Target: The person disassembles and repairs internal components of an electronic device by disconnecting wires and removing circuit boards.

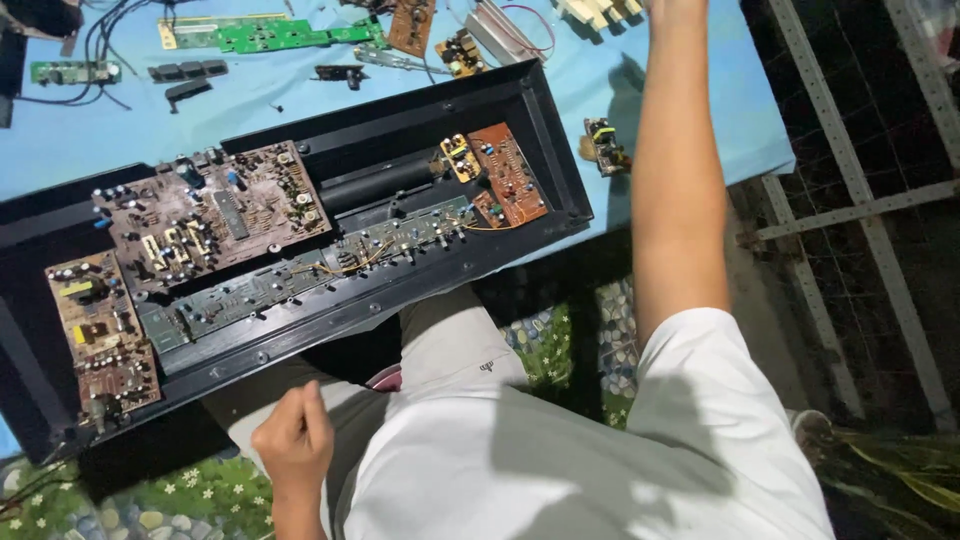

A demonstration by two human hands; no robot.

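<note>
The open black chassis (pixel 300 250) lies flat across the blue counter (pixel 690 120), boards upward so its brown circuit boards (pixel 210 215) stay reachable. The left hand (pixel 293 440) hovers near its front edge, fingers curled, holding nothing visible. The right arm (pixel 675 170) stretches beyond view; its fingers cannot be judged.

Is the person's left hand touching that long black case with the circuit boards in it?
Apart. The head view shows the left hand curled in a fist over the lap, with floor visible between it and the black case.
</note>
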